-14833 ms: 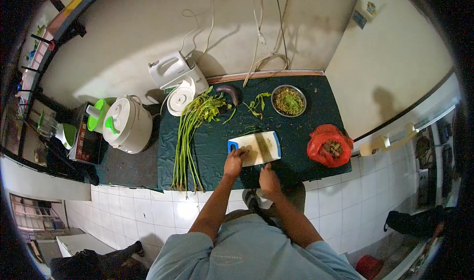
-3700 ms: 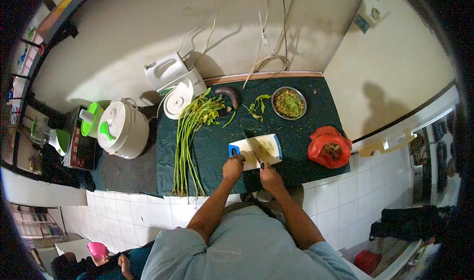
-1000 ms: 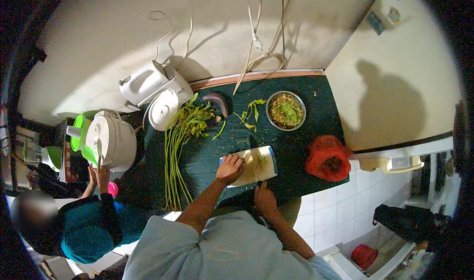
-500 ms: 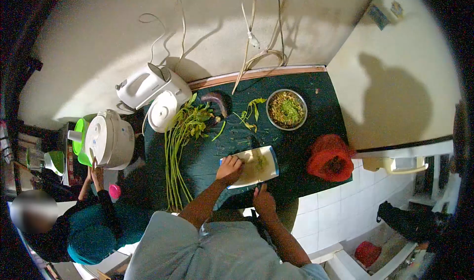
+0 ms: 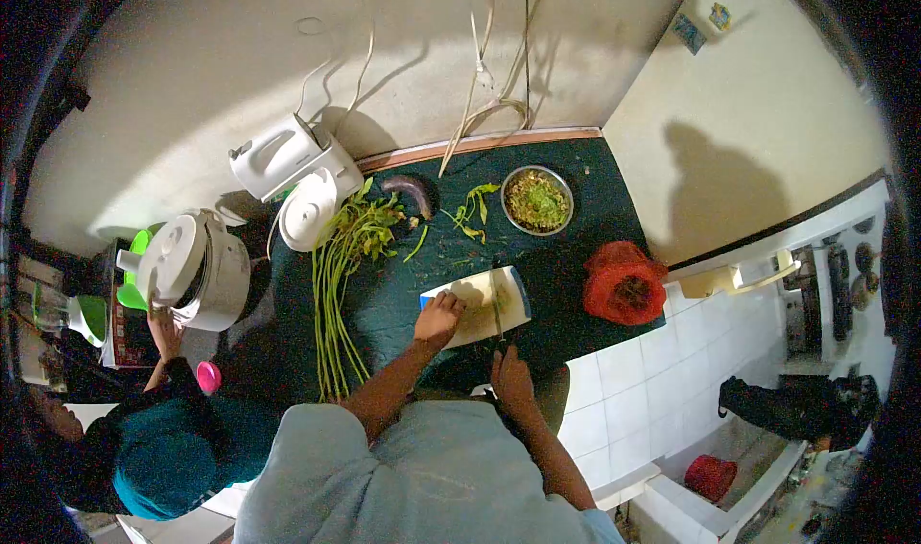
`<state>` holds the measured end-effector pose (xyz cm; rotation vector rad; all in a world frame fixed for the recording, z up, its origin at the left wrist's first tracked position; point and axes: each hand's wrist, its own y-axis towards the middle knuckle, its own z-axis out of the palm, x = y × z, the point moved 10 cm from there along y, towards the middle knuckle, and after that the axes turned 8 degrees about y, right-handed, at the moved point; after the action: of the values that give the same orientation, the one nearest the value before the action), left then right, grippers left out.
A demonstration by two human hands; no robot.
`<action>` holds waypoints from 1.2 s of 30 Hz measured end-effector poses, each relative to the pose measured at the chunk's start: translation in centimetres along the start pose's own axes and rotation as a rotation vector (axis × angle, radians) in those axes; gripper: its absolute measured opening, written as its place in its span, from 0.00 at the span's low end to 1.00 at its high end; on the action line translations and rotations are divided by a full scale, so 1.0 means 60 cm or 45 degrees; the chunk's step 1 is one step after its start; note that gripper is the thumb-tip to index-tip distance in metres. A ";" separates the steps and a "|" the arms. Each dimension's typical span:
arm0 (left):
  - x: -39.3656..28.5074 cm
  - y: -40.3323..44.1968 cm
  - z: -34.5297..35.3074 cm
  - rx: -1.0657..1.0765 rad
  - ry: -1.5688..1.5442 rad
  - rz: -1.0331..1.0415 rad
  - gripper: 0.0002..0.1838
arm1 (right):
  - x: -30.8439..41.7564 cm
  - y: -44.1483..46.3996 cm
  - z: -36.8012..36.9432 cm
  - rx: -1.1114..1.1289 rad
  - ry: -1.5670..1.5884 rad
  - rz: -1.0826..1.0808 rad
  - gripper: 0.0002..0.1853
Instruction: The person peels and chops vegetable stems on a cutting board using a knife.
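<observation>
My right hand (image 5: 511, 376) is closed around the handle of a knife (image 5: 498, 314), whose blade lies across the right part of a white cutting board (image 5: 475, 325) with blue ends. My left hand (image 5: 439, 320) rests on the board's left end with fingers bent; whatever lies under them is hidden. Faint greenish bits show on the board near the blade. Behind it on the dark green tabletop stands a metal bowl (image 5: 537, 201) of chopped vegetables. To the right sits a red bag (image 5: 625, 283) with dark contents.
Long green stalks with leaves (image 5: 336, 295) lie at left, beside an eggplant (image 5: 411, 195) and loose leaves (image 5: 470, 213). A white kettle (image 5: 278, 160) and white rice cooker (image 5: 216, 275) stand further left. Another person's hand (image 5: 165, 331) touches the cooker. Cords hang on the wall.
The knife blade now shows across the board, where it was mostly hidden before. The other person has tilted the rice cooker's lid up, leaving a dark gap. The whole view has shifted slightly.
</observation>
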<state>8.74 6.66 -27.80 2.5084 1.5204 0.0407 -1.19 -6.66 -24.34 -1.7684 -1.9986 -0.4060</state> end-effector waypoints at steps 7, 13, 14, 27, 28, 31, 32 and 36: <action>0.001 -0.022 0.008 0.074 -0.036 0.008 0.09 | 0.012 0.004 0.000 0.039 0.054 0.032 0.21; 0.006 -0.013 -0.012 0.150 -0.156 -0.129 0.08 | -0.011 0.026 0.014 0.288 0.135 0.442 0.21; 0.010 -0.010 -0.014 0.219 -0.154 -0.181 0.08 | -0.014 0.028 0.025 0.337 0.123 0.436 0.21; 0.063 -0.007 0.044 0.429 -0.490 -0.501 0.11 | -0.013 0.057 0.063 0.585 0.039 0.443 0.22; 0.063 -0.007 0.043 0.429 -0.490 -0.499 0.11 | -0.003 0.052 0.055 0.620 0.047 0.460 0.21; 0.053 -0.002 0.025 0.453 -0.494 -0.419 0.10 | -0.017 0.027 0.082 0.556 0.109 0.556 0.20; 0.046 -0.002 0.012 0.463 -0.420 -0.404 0.10 | -0.037 0.015 0.096 0.456 0.166 0.640 0.20; 0.021 -0.004 -0.014 0.375 -0.176 -0.298 0.09 | -0.045 0.024 0.083 0.421 0.152 0.711 0.20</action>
<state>9.00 8.02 -27.12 2.4587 1.8642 -0.4126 -0.19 -6.31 -30.11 -1.9242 -1.3170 0.0032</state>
